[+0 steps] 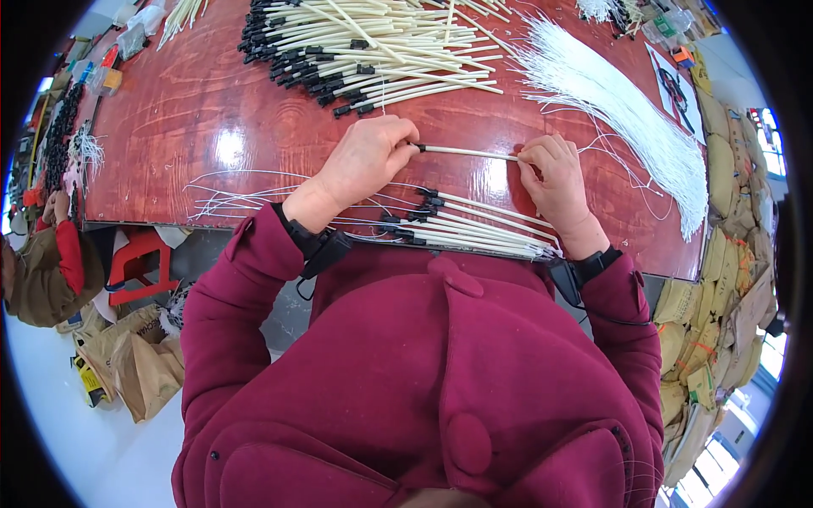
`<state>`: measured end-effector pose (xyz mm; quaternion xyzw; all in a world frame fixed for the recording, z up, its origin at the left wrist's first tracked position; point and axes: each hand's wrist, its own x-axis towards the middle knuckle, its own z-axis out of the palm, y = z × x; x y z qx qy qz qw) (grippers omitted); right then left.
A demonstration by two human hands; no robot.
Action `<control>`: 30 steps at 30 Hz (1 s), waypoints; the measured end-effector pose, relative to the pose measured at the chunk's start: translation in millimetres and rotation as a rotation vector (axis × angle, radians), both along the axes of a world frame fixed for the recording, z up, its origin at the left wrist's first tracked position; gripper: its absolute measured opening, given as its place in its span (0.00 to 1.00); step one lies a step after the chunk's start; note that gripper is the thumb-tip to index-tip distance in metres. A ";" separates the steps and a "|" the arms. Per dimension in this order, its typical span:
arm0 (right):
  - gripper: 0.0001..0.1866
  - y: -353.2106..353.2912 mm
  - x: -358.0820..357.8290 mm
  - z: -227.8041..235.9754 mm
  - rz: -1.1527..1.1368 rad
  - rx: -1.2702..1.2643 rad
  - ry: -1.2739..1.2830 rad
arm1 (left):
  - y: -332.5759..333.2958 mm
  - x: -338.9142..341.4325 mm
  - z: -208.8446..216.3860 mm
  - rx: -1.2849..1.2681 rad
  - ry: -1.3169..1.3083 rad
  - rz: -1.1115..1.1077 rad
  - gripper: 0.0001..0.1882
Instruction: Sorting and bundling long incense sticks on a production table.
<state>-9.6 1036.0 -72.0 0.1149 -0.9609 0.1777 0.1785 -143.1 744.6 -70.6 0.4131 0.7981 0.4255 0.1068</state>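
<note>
A thin cream tube point(470, 152) with a black end is stretched level between my hands, above the red table. My left hand point(364, 159) pinches its black end, and my right hand point(555, 173) closes on the other end. Just below, near the table's front edge, lies a row of similar cream tubes point(483, 222) with black ends to the left. White strands point(254, 199) trail leftward from around that row. Beyond my hands is a big heap of cream tubes point(398, 46) with black pieces on their left ends.
A long bundle of white strands point(618, 110) spreads over the right of the red table point(169, 127). Beside it lies a white sheet point(675, 91) with a dark looped item. Another person's hand point(58, 206) shows at far left, near a red stool point(142, 264). Stacked sacks point(711, 330) stand at right.
</note>
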 end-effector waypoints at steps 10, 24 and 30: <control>0.09 3.3 6.2 7.0 0.032 0.022 -0.054 | -47.3 -6.9 8.7 -0.029 0.248 0.318 0.06; 0.12 35.5 52.6 45.4 0.003 -0.073 -0.496 | -96.4 17.3 54.4 -0.221 0.413 0.384 0.13; 0.10 49.1 32.3 29.2 -0.173 0.044 -0.114 | 13.7 43.9 18.7 -0.084 0.281 -0.157 0.13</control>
